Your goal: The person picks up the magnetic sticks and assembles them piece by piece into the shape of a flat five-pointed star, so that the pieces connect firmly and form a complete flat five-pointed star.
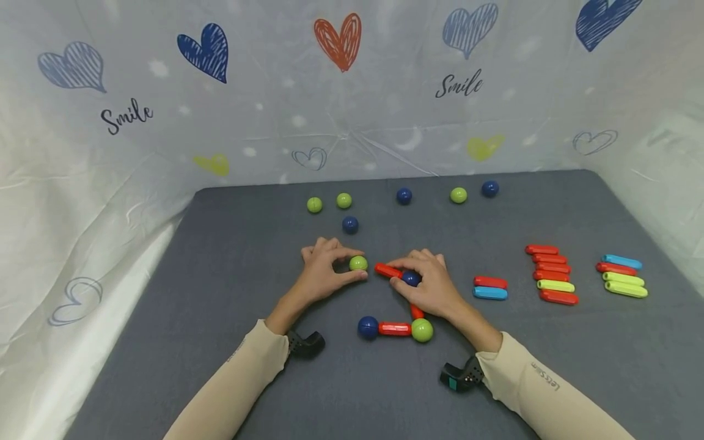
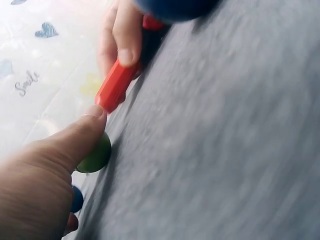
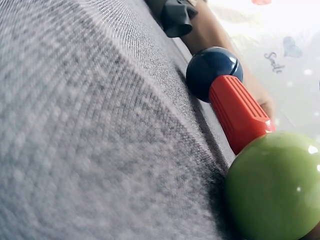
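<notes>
My left hand pinches a green ball between thumb and index finger, close over the dark cloth. To its right, my right hand grips a red rod, whose free end points at the green ball. The rod's other end meets a blue ball under the fingers. From there a second red rod, partly hidden by the hand, runs to another green ball. A third red rod joins that ball to a blue ball. In the left wrist view, the thumb presses on the gripped rod.
Loose green balls and blue balls lie along the table's far side; one blue ball is nearer. On the right, red, blue and yellow rods lie in a pair and two larger groups. A printed curtain hangs behind.
</notes>
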Action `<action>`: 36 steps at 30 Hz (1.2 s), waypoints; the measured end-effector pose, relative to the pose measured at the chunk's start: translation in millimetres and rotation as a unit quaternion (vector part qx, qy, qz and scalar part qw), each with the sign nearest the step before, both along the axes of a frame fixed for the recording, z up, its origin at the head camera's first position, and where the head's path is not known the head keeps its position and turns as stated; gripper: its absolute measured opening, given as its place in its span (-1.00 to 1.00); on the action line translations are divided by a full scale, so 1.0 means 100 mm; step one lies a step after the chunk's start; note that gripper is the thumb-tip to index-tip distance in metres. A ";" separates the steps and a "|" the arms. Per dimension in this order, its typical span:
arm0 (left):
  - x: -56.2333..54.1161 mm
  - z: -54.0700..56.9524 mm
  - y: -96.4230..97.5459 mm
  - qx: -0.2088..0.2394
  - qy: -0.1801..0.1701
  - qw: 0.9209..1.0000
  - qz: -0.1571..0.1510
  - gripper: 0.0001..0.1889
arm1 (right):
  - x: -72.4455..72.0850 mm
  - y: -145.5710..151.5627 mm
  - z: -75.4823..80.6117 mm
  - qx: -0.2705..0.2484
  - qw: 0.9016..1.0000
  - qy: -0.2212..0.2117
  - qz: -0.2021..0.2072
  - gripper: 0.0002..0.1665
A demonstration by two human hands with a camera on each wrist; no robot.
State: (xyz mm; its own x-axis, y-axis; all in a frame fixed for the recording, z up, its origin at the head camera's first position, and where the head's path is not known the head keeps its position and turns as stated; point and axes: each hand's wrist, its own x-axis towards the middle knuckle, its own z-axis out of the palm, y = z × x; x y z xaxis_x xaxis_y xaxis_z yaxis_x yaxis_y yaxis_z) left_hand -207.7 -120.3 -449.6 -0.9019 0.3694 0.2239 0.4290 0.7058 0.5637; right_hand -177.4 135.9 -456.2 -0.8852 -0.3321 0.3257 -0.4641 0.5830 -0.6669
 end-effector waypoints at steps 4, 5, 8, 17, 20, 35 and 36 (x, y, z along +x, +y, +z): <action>0.03 -0.01 0.05 -0.007 0.001 1.000 -0.012 -0.54 | 0.00 0.00 -0.01 0.002 1.000 -0.002 0.001 -0.70; 0.04 -0.01 0.06 -0.008 0.001 1.000 -0.014 -0.54 | 0.00 0.00 -0.01 0.003 1.000 -0.001 0.002 -0.70; 0.05 -0.02 0.08 -0.008 0.002 1.000 -0.017 -0.54 | 0.00 0.01 -0.01 0.006 1.000 -0.001 0.003 -0.71; 0.05 0.00 0.09 -0.004 -0.002 1.000 -0.023 -0.54 | 0.00 0.02 0.00 0.010 1.000 -0.005 0.009 -0.71; 0.04 0.00 0.09 -0.004 -0.002 1.000 -0.022 -0.54 | 0.00 0.02 0.00 0.007 1.000 -0.006 0.012 -0.71; 0.06 -0.01 0.08 -0.002 -0.001 1.000 -0.026 -0.55 | 0.00 0.01 0.00 0.009 1.000 -0.003 0.027 -0.71; 0.06 -0.01 0.08 -0.001 -0.001 1.000 -0.026 -0.55 | -0.01 0.01 0.00 0.008 1.000 -0.003 0.029 -0.71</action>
